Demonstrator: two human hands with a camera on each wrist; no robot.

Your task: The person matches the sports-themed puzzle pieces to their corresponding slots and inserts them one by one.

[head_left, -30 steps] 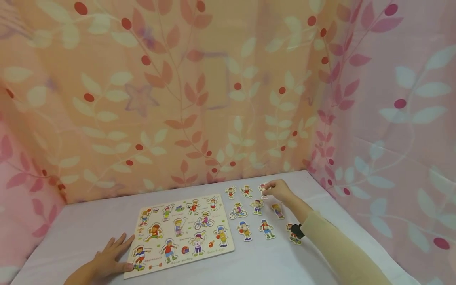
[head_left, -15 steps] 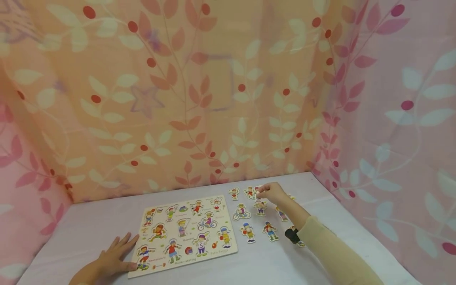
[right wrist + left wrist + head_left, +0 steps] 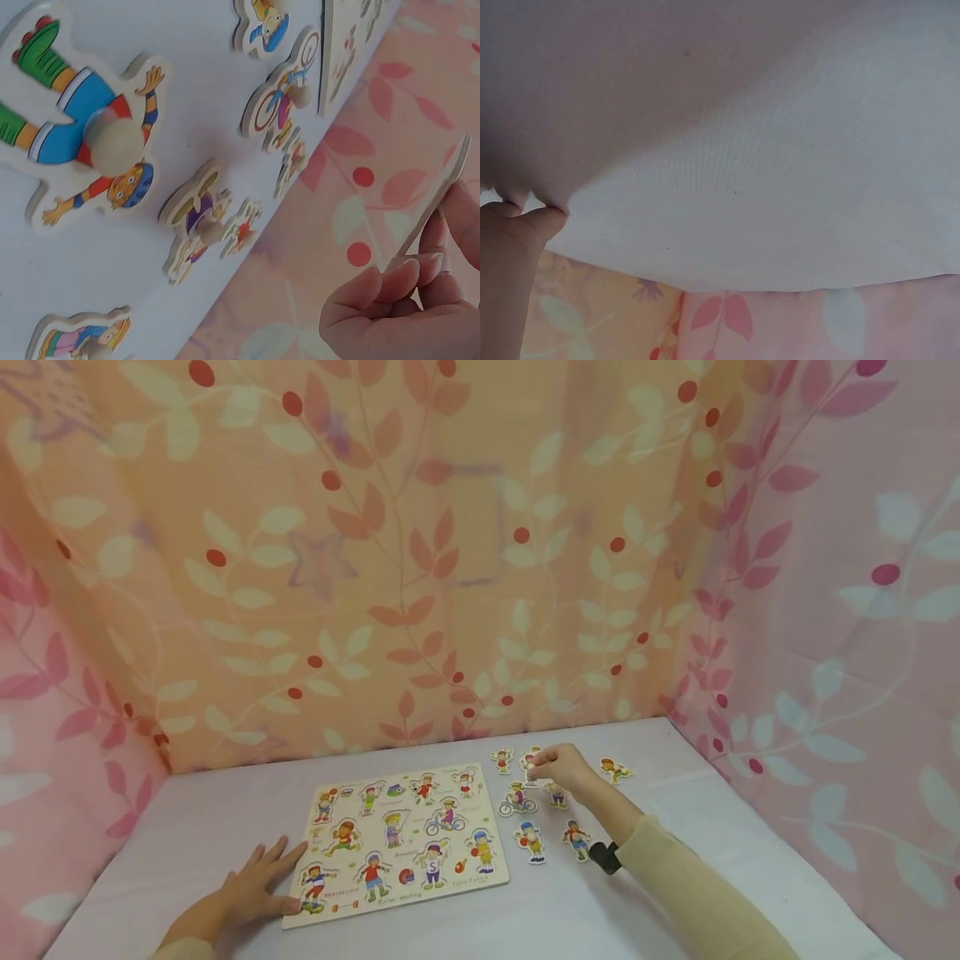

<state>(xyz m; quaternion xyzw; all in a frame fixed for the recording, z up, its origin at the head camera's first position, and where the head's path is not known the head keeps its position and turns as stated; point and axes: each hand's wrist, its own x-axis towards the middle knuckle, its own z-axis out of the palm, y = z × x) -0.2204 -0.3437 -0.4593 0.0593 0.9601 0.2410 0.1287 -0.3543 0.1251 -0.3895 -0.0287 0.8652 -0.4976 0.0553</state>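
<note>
Beige-sleeved right hand pinches a puzzle piece (raised); left hand lies spread.

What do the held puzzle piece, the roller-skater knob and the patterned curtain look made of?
Held puzzle piece: probably wood or fibreboard, its bare edge matte tan. Roller-skater knob: smooth, pale, likely unpainted wood, possibly plastic. Patterned curtain: apparently thin printed fabric, with faint folds.

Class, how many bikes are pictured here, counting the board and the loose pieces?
2. One bike is on a loose piece beside the board; the other bike is pictured on the board's right half. The right arm may hide more.
</note>
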